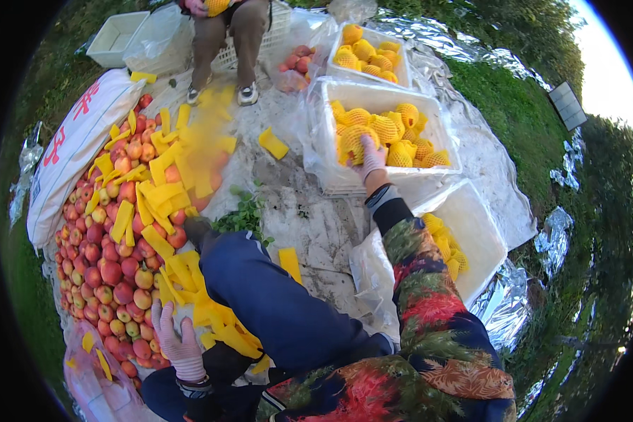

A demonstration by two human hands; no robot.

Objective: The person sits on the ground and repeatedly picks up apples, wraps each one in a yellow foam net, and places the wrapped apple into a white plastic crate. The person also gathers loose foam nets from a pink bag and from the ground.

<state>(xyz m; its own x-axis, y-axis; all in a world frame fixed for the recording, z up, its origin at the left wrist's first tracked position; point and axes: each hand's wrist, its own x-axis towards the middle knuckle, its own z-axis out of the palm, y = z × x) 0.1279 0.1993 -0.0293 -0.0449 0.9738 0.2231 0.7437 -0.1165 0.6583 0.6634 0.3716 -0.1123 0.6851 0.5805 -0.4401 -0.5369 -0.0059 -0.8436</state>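
Note:
My right hand (370, 158), in a light striped glove, grips an apple in a yellow foam net (356, 143) over the near left corner of a white foam crate (390, 182). More netted apples (401, 153) lie in that crate. Gloved too, my left hand (178, 340) is empty with its fingers apart, at the edge of a large heap of bare red apples (105, 264). Flat yellow foam nets (184, 271) are strewn over the heap and beside my leg.
Another crate of netted apples (372, 55) stands behind; a partly filled one (475, 237) is by my right arm. A person (237, 31) sits opposite, holding something yellow. A stuffed white sack (84, 137) borders the heap. Green leaves (242, 213) and foam nets lie on the ground sheet (316, 227).

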